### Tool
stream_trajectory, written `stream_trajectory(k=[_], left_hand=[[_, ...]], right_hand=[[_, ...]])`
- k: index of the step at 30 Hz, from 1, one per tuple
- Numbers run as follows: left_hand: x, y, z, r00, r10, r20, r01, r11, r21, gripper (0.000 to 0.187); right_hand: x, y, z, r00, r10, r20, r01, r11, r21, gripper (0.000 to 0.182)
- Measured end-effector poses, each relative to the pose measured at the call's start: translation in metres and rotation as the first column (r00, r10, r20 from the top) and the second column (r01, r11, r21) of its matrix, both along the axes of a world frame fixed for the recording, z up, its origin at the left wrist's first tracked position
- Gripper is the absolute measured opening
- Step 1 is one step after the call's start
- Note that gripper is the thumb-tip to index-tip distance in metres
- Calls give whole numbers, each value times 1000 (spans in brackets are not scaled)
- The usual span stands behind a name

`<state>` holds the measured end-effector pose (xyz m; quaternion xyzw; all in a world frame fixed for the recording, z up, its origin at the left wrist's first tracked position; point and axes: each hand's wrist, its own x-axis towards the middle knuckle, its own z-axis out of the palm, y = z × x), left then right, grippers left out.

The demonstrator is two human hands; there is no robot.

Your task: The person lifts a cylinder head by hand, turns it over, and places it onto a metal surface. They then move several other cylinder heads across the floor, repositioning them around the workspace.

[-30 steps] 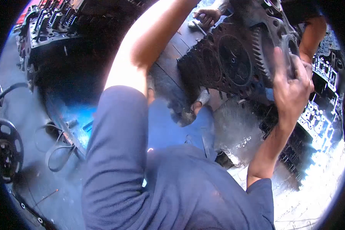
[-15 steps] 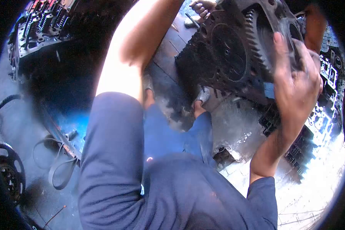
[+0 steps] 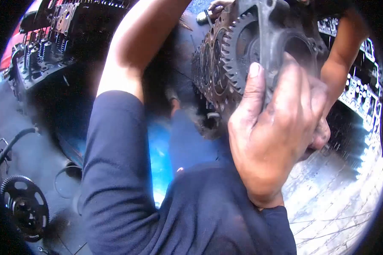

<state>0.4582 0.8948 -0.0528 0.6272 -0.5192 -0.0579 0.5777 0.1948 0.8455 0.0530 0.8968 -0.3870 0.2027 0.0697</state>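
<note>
My right hand [image 3: 274,123] is at the grey gear housing [image 3: 266,38] on the end of an engine block. Its thumb points up along the housing, and its bent fingers hook at the rim of a round opening. A large toothed gear [image 3: 236,55] shows beside the thumb, inside the housing. Cylinder bores [image 3: 219,59] line the block's face behind it. My left arm [image 3: 134,51] reaches up past the top edge, with the hand out of view. Another person's forearm [image 3: 344,55] comes down at the right, its closed hand [image 3: 322,135] partly behind mine.
A toothed flywheel [image 3: 24,208] lies on the floor at lower left, near a black hose [image 3: 15,146]. Cylinder heads [image 3: 42,63] stand at upper left, and more metal engine parts [image 3: 364,95] at right. Another person's hand [image 3: 219,6] shows at the top.
The engine block now appears turned, with its gear end facing me more. My right hand has moved left and closer, with its fingers more bent. The other person's hand now shows below the forearm.
</note>
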Motion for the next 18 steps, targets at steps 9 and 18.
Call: stream_trajectory(k=[9, 18], left_hand=[[1, 33, 20, 999, 39, 7, -39, 999, 14, 22], [5, 55, 14, 994, 112, 2, -112, 994, 17, 23]], right_hand=[[11, 26, 29, 991, 133, -2, -130, 968, 215, 28], [24, -12, 24, 893, 446, 57, -448, 872, 200, 24]])
